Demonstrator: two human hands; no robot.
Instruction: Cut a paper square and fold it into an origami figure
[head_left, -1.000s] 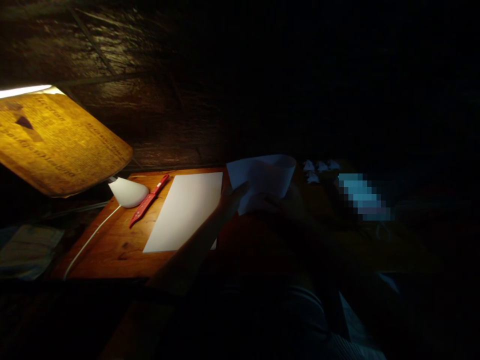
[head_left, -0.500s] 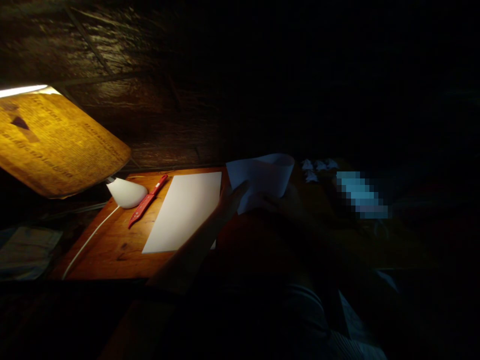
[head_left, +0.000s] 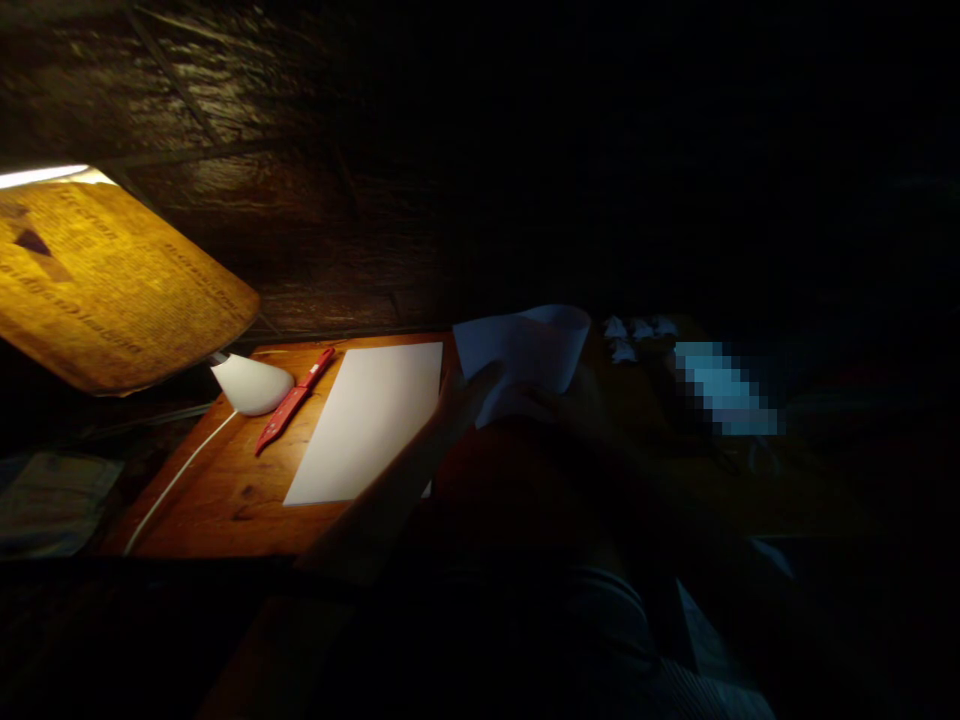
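Note:
Both my hands hold a sheet of paper (head_left: 521, 345) above the dim middle of the wooden table. Its far right side curls over in a loose, uncreased bend. My left hand (head_left: 463, 392) pinches the left part, with the thumb laid on the paper. At the lower right edge, my right hand (head_left: 562, 402) has its fingers closed on the same sheet; deep shadow hides much of it. Flat on the table to the left lies white paper (head_left: 367, 420), partly covered by my left forearm. A red knife (head_left: 295, 402), or a knife in a red sheath, lies beyond it.
A lit lamp with a yellow printed shade (head_left: 120, 280) and white base (head_left: 251, 384) stands at the table's left, its white cord (head_left: 176, 482) trailing forward. Several small crumpled-looking white pieces (head_left: 621, 340) sit at the back right, near a bright pixelated device (head_left: 724, 390). A dark wall borders the table (head_left: 217, 510).
The held sheet and both hands stay almost in place. Only a tiny shift of the whole view shows.

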